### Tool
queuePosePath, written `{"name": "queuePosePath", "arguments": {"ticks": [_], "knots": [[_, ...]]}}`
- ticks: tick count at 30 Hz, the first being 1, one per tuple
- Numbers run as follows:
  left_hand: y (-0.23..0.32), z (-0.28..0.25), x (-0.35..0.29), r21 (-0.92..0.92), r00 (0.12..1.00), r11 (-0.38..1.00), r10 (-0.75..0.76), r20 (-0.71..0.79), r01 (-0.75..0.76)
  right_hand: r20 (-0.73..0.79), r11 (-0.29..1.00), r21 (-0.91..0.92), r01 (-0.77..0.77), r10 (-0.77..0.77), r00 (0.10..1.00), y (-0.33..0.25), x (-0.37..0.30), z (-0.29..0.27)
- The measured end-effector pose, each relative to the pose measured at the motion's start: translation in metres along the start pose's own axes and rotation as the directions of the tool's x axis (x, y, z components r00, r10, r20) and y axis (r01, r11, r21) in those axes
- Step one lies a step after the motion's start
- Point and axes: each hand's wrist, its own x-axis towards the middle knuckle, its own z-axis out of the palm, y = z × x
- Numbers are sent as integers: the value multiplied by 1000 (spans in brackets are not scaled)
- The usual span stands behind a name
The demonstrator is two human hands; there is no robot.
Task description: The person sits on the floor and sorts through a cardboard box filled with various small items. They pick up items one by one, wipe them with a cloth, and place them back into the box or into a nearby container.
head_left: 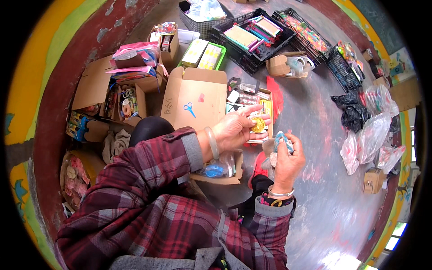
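My left hand (pixel 234 128), palm turned up, holds a round gold coin-like disc (pixel 258 125) between thumb and fingers. To its right, my right hand (pixel 287 163) pinches a crumpled white and blue cloth (pixel 280 142), apart from the disc. Blue-handled scissors (pixel 189 109) lie on the broad cardboard flap (pixel 193 85) left of my left hand. Behind my left fingers stands an open carton (pixel 265 94) of mixed packets and small goods, partly covered by the hand. Below my left wrist, another carton (pixel 234 175) holds a clear bag with something blue.
Black plastic crates (pixel 249 63) with frames and colourful goods line the far side. Stuffed cardboard boxes (pixel 130 99) crowd the left by the wall. Plastic bags (pixel 373 130) and a small box (pixel 373 181) lie on the grey floor (pixel 324 198) at right.
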Motion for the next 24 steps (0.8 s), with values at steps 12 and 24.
{"name": "queuePosePath", "arguments": {"ticks": [12, 24], "knots": [[-3, 0, 0, -116, 993, 987, -105, 44, 110, -152, 998, -24, 58, -61, 986, -21, -3, 2], [-23, -15, -2, -46, 987, 986, -157, 32, 158, 216, 763, -256, 593, -553, 805, -6, -9, 40]]}}
